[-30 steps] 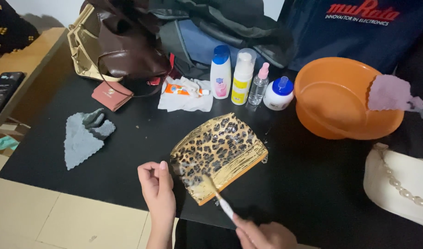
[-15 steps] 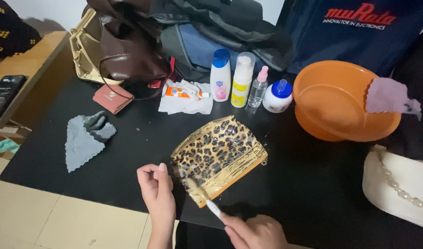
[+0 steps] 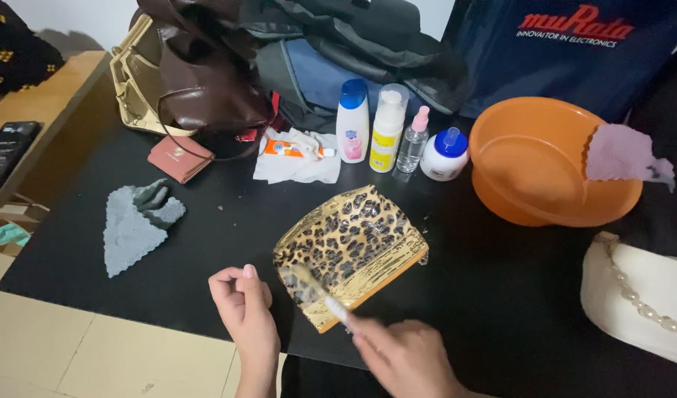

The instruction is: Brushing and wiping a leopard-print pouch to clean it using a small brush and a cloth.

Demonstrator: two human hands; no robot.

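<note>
One toothbrush (image 3: 320, 295) on pouch (image 3: 353, 247), right hand (image 3: 405, 357) grip

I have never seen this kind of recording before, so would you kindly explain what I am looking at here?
There is no machine here: a person works with bare hands, and the single camera sits on their head, looking down at a black table. The left hand rests by a leopard-print pouch. The right hand holds a small brush, blurred, against the pouch's lower edge. Behind stand a white bottle with a blue cap, a foam pump bottle, a small spray bottle and a white jar. An orange basin with a purple cloth on its rim sits right; a grey cloth lies left.
</note>
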